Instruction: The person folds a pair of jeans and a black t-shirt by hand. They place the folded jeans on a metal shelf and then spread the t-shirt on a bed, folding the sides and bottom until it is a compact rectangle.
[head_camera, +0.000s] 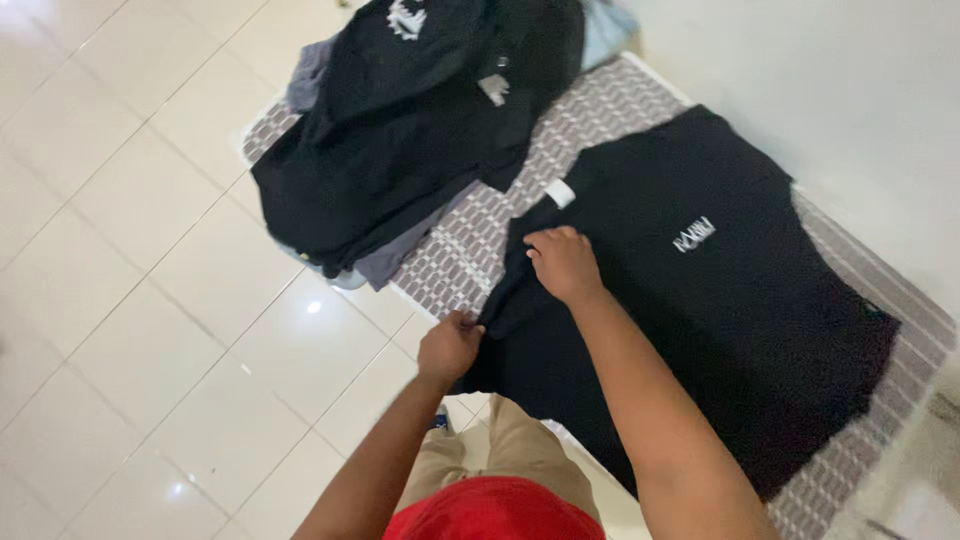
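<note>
Black T-shirt (720, 300) lies flat on the checked mat (600, 110). Your left hand (449, 347) pinches its sleeve edge; your right hand (565, 262) presses flat near the collar (fingers spread). Step: folding the sleeve inward. Next likely needs the edge carried across evenly.

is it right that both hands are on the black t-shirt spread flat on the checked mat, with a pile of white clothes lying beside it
Not quite: the head view shows the pile of clothes is black and grey. The left hand and right hand are on the black t-shirt, flat on the checked mat.

small white neck label (560, 193) on spread black shirt (700, 300), white tag (493, 90) on piled clothes (400, 150)
</note>
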